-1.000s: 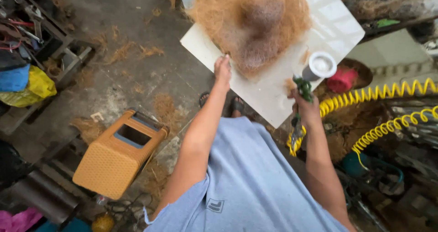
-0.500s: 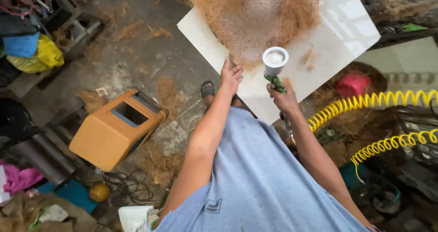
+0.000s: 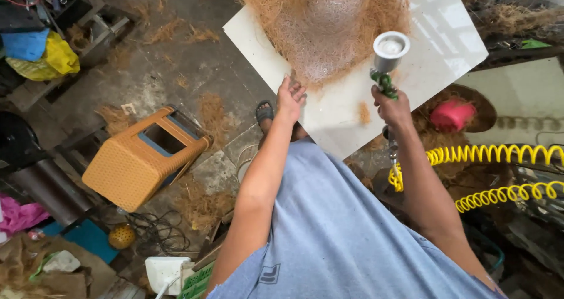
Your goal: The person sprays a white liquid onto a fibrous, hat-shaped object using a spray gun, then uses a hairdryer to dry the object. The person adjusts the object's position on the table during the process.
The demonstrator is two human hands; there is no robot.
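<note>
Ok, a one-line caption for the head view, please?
Right hand aims a spray gun at a coir fibre mound on a white board; left hand touches the mound's edge.

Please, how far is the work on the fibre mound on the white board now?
Done: the coconut-fibre mound sits heaped on the white board, its middle already whitish and shiny. In hand: the right hand holds the spray gun at the mound; the left hand touches its near edge. Left: the outer fibres look brown and dry.
</note>
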